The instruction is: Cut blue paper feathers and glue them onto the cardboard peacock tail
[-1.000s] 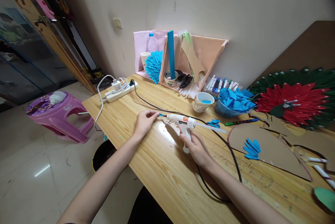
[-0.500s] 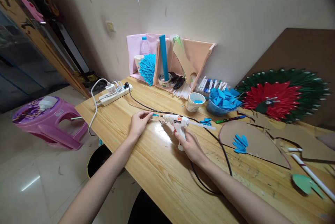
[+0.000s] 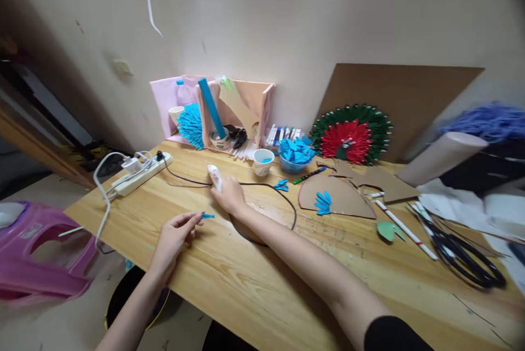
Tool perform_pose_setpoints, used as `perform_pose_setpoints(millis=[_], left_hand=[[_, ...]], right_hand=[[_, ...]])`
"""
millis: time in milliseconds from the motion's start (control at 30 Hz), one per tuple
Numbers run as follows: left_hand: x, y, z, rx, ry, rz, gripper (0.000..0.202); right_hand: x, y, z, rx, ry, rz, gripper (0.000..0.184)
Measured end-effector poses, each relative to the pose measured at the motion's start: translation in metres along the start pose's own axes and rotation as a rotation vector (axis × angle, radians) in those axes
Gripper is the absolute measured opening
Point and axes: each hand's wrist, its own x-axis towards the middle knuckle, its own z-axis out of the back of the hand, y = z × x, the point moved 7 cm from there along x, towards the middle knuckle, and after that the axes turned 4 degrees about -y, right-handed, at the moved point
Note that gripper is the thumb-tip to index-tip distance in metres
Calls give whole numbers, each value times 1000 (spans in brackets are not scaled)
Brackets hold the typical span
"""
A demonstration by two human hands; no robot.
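Note:
Between the thumb and fingertips of my left hand (image 3: 178,236) is a small blue paper petal (image 3: 208,216), held just above the table. My right hand (image 3: 230,196) is closed round a white hot glue gun (image 3: 214,177), farther back on the table, and covers much of it. A black cord (image 3: 292,206) loops round beside my right forearm. To the right lies a cardboard half-disc (image 3: 340,195) with several blue petals (image 3: 323,203) fanned on it. Loose blue petals (image 3: 281,185) rest near the cord.
A paper cup (image 3: 263,163) and a bowl of blue pieces (image 3: 295,157) stand at the back. The power strip (image 3: 141,175) sits at the left edge. Black scissors (image 3: 463,252) and a white rod (image 3: 406,229) lie right. A red-and-green paper flower (image 3: 353,135) leans behind.
My right hand has carried the glue gun away from the petal, leftward and back across the table. My left hand still pinches the petal. The view has turned to the right.

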Motion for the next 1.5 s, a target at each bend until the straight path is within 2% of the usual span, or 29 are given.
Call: perform_pose_setpoints(millis=[67,133,200,233,300,367,433,500,533,600,667,833,1000,1133,1200,1267,1367,1433,1500], left_hand=[[-9,-6,-11,29,54,-24,45],[-16,-13,-25,50,109,-47,42],[-20,-21,-41,70,155,-60,39],[-22,-25,-50,77,176,-67,39],[-25,-33,-69,86,217,-84,37],[-27,-40,-89,97,265,-106,36],[-29,-46,-109,111,302,-139,37],[-30,-52,-128,129,331,-182,37],[-31,-55,-136,137,345,-203,37],[-33,-60,-150,141,376,-231,37],[-37,-65,-160,131,407,-239,37],[-46,-76,-165,103,416,-213,39],[-51,-88,-158,139,406,-200,34],[-55,-100,-156,139,436,-221,32],[-59,-106,-161,132,472,-230,32],[-64,-108,-172,128,543,-233,31],[-72,-103,-202,136,705,-234,30],[-78,-91,-226,183,842,-225,31],[-77,-74,-245,228,901,-187,31]], right_hand=[[-4,1,0,-26,28,3,27],[-11,-3,13,-49,54,25,40],[-23,-16,41,-100,83,58,48],[-30,-28,61,-143,90,61,42],[-47,-74,112,-252,65,-95,22],[-67,-128,169,-334,15,-257,17],[-89,-181,217,-406,-20,-415,15],[-107,-222,246,-442,-23,-530,25],[-113,-237,254,-444,-15,-571,32],[-121,-256,258,-434,-8,-628,43],[-121,-266,255,-407,-2,-669,46],[-114,-272,252,-244,67,-709,34],[-119,-264,268,8,89,-641,33],[-131,-248,280,183,71,-569,45],[-138,-238,279,248,89,-537,47],[-144,-224,270,330,122,-483,45],[-151,-207,248,397,148,-401,41],[-155,-201,231,381,158,-370,39],[-159,-201,216,355,152,-357,36]])
